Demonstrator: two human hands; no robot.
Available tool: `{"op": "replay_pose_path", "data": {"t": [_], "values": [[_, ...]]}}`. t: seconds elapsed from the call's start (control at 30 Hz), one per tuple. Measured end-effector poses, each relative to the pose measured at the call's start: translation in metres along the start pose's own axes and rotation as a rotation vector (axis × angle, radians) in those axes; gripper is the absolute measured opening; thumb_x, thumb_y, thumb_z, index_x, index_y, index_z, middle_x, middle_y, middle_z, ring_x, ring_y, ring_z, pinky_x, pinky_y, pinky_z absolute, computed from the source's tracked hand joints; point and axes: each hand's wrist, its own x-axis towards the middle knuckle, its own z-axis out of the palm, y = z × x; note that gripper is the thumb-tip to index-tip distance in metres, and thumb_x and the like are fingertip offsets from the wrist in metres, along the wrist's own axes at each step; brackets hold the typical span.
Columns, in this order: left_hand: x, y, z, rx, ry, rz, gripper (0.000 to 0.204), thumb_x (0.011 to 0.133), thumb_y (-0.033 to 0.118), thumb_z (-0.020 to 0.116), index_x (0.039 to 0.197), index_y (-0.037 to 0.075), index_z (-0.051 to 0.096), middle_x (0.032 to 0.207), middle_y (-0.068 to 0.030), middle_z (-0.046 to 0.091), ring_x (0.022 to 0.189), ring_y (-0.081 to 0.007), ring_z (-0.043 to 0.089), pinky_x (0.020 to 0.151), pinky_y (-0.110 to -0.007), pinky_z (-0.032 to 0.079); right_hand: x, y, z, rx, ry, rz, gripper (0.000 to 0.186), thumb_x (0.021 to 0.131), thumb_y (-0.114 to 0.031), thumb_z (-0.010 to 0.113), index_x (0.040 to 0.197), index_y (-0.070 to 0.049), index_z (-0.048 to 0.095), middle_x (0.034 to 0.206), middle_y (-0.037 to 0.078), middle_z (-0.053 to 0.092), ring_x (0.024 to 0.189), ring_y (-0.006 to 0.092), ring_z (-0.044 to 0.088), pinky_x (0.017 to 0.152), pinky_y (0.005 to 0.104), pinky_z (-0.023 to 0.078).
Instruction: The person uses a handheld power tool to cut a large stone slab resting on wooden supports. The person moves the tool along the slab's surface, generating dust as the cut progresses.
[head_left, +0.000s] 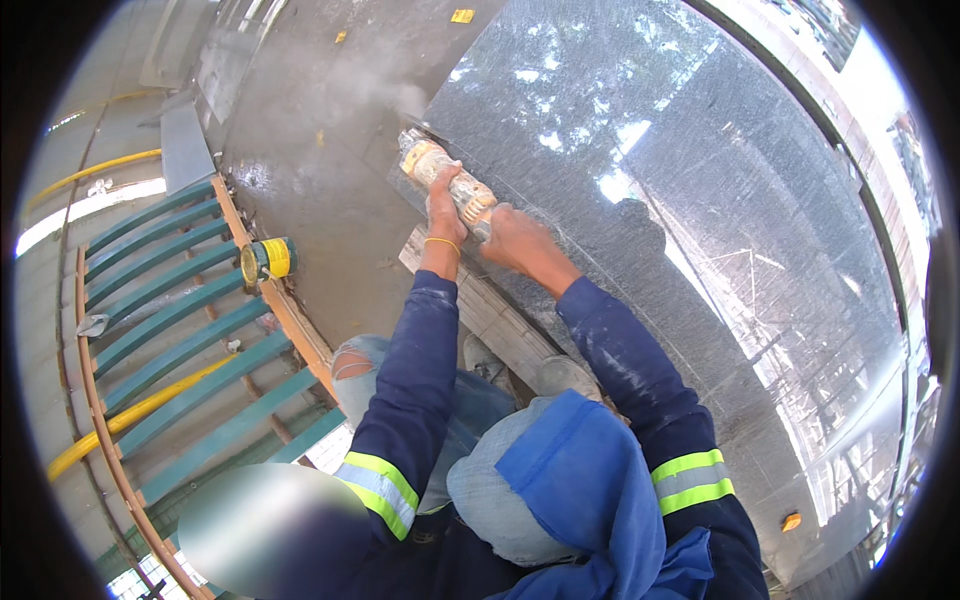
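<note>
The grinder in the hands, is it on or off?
On, it seems: dust clouds rise where the grinder meets the grey stone slab.

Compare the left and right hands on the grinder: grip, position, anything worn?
The left hand grips the angle grinder near its head, by the dust at the stone slab's edge; the right hand holds the rear end of the body, closer to the person. The left wrist wears a yellow band; the right wrist shows none. The left forearm runs nearly straight up; the right angles in from the right. Both are bare, with dark blue sleeves.
</note>
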Motion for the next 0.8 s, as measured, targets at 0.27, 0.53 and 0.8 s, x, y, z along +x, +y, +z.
{"op": "replay_pose_path", "data": {"t": [0.27,0.53,0.8], "values": [[-0.016,-0.002,0.005,-0.033,0.005,0.015,0.027,0.085,0.025,0.07,0.102,0.009,0.056,0.081,-0.0072,0.059,0.066,-0.0247,0.064,0.06,-0.042,0.058,-0.009,-0.003,-0.006,0.008,-0.025,-0.004,0.035,0.076,-0.013,0.067,0.102,0.01,0.064,0.102,0.031,0.069,0.1,0.0446,0.069,0.088,0.0497,0.055],[-0.022,-0.003,0.008,-0.035,0.005,0.036,0.027,0.086,0.024,0.07,0.102,0.009,0.055,0.08,-0.0066,0.058,0.066,-0.024,0.064,0.059,-0.042,0.058,-0.015,-0.005,-0.009,-0.028,-0.031,0.005,0.035,0.077,-0.013,0.067,0.103,0.01,0.064,0.102,0.03,0.069,0.1,0.0437,0.069,0.086,0.0494,0.055],[-0.015,0.002,0.01,-0.023,0.014,0.042,0.026,0.086,0.025,0.07,0.101,0.009,0.055,0.08,-0.0062,0.058,0.065,-0.0229,0.063,0.059,-0.041,0.058,0.002,-0.002,0.0,0.008,-0.028,0.029,0.036,0.077,-0.014,0.067,0.104,0.01,0.063,0.104,0.029,0.07,0.101,0.0432,0.069,0.086,0.0488,0.055]]}}
